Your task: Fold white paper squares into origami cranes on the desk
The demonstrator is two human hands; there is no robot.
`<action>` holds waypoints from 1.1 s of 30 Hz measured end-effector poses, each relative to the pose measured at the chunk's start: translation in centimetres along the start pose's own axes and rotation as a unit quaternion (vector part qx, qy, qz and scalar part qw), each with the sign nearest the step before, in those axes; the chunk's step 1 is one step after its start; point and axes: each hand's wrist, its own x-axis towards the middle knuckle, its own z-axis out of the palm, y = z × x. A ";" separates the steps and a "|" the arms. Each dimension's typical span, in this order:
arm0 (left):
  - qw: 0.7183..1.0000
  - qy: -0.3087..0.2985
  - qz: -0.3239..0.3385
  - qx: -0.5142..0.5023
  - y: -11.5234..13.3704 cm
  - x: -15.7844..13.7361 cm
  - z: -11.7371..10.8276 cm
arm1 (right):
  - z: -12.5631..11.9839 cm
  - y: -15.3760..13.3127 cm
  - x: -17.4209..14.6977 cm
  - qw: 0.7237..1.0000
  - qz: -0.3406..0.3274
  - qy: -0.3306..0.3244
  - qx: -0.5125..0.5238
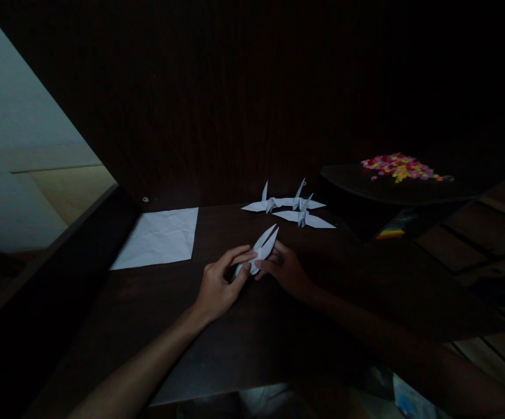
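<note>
Between my two hands is a partly folded white paper crane (265, 247), its two narrow points directed up and away from me. My left hand (224, 278) is closed on its lower left side, thumb and fingers pressing the paper. On the other side my right hand (288, 269) pinches it, the thumb on the near face and some fingers hidden behind. Just beyond stand finished white paper cranes (303, 219) with spread wings, grouped close together. A creased white paper sheet (160, 237) lies flat to the left.
The dark wooden tabletop (226, 349) meets a tall dark panel (217, 116) at the back. A low dark ledge (38, 273) runs along the left. At the right, a rounded dark shelf (348, 180) bears a heap of small colourful pieces (403, 167).
</note>
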 end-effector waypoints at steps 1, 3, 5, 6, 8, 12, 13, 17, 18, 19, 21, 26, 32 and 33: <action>1.000 0.008 -0.003 0.002 0.0 0.1 -0.1 | -0.1 0.0 0.1 1.000 -0.001 -0.009 0.004; 0.999 0.031 -0.001 0.017 -0.1 0.3 -0.2 | -0.3 0.0 0.1 1.000 0.000 -0.028 0.010; 0.998 0.056 -0.012 0.017 -0.3 0.5 -0.2 | -0.4 0.0 0.2 0.999 0.010 -0.040 0.015; 0.998 0.062 -0.031 -0.006 -0.4 0.7 -0.2 | -0.5 0.0 0.2 0.999 0.015 -0.043 0.019; 0.989 0.047 -0.096 -0.103 -0.7 1.0 -0.1 | -0.6 -0.1 0.3 0.998 0.018 -0.049 0.028; 0.934 -0.054 -0.199 -0.292 -1.1 1.3 -0.1 | -0.8 -0.1 0.5 0.997 0.015 -0.066 0.030; 0.923 -0.068 -0.208 -0.316 -1.2 1.3 -0.1 | -1.0 -0.1 0.6 0.997 0.021 -0.070 0.034; 0.894 -0.102 -0.220 -0.376 -1.0 1.2 -0.3 | -1.5 -0.1 0.8 0.993 0.053 -0.065 0.081; 0.889 -0.113 -0.222 -0.385 -1.0 1.1 -0.4 | -1.6 -0.1 0.9 0.993 0.053 -0.062 0.088; 0.884 -0.124 -0.223 -0.391 -1.0 1.1 -0.4 | -1.7 -0.1 0.9 0.993 0.050 -0.061 0.089; 0.876 -0.143 -0.224 -0.402 -0.9 1.0 -0.4 | -1.8 0.0 1.0 0.993 0.044 -0.065 0.088; 0.866 -0.167 -0.223 -0.416 -1.1 0.8 -0.3 | -1.8 -0.3 1.1 0.992 0.060 -0.060 0.088; 0.870 -0.166 -0.227 -0.405 -1.6 0.9 0.0 | -2.3 -0.6 1.4 0.997 0.047 -0.024 0.059; 0.872 -0.163 -0.226 -0.402 -1.6 0.9 0.0 | -2.4 -0.5 1.4 0.997 0.042 -0.027 0.058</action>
